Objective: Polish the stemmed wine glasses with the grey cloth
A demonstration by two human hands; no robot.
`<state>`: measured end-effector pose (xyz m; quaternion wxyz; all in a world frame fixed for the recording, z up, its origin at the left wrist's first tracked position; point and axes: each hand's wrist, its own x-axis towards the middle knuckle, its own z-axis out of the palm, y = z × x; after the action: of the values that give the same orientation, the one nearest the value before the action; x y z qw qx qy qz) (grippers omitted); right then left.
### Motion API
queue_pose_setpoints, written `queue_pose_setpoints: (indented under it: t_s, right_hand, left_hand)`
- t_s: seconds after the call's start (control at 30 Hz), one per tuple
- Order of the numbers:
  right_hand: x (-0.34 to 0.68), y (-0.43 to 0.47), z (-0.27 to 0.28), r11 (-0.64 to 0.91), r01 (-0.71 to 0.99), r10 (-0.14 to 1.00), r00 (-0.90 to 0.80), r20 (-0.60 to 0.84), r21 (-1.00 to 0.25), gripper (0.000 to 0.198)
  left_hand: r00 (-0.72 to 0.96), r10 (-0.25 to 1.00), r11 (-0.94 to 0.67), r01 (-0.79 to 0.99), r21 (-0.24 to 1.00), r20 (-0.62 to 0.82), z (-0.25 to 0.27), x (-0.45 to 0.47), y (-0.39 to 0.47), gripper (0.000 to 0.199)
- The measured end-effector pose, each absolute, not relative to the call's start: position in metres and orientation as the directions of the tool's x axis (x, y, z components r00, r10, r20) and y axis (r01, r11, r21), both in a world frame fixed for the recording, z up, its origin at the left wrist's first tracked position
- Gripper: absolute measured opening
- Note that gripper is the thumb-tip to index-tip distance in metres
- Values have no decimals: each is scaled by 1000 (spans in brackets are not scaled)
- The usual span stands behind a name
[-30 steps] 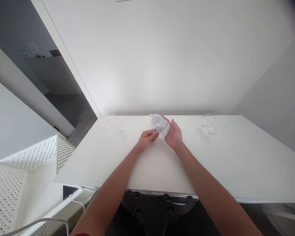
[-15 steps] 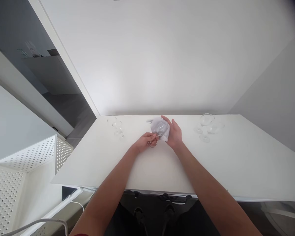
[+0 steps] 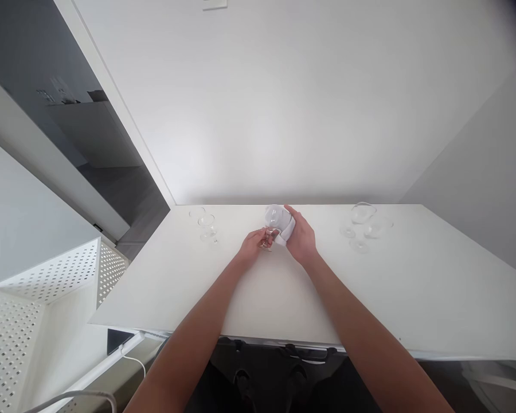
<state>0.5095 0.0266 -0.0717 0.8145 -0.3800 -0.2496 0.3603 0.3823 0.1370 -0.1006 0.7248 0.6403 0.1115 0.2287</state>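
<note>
My left hand (image 3: 254, 242) is closed on the stem of a clear wine glass (image 3: 274, 215), whose bowl tilts up and away toward the wall. The glass's foot pokes out below my fingers. With my right hand (image 3: 301, 236) I hold a white cloth (image 3: 286, 229) against the right side of the bowl, my fingers curved behind it. Part of the cloth is hidden by my palm. Both hands are over the middle of the white table (image 3: 266, 292), near its back edge.
Two clear stemmed glasses (image 3: 363, 214) stand at the right back of the table. Several smaller clear glasses (image 3: 206, 220) are at the left back. A white wall (image 3: 262, 115) rises behind. Left of the table is a white perforated panel (image 3: 47, 269) and a cable (image 3: 133, 357).
The cloth has shifted from behind the bowl to its right side, leaving more of the bowl bare. The glass has turned more upright in my left hand.
</note>
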Motion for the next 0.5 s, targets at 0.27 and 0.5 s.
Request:
queue_pose_setpoints:
  t_s: [0.27, 0.5]
  right_hand:
    - [496, 29, -76, 433, -272, 751, 636, 177, -859, 44]
    - [479, 33, -82, 415, -212, 740, 644, 193, -885, 54]
  left_hand:
    - [751, 645, -153, -58, 987, 144, -110, 384, 139, 38]
    - [736, 657, -175, -65, 982, 166, -109, 383, 137, 37]
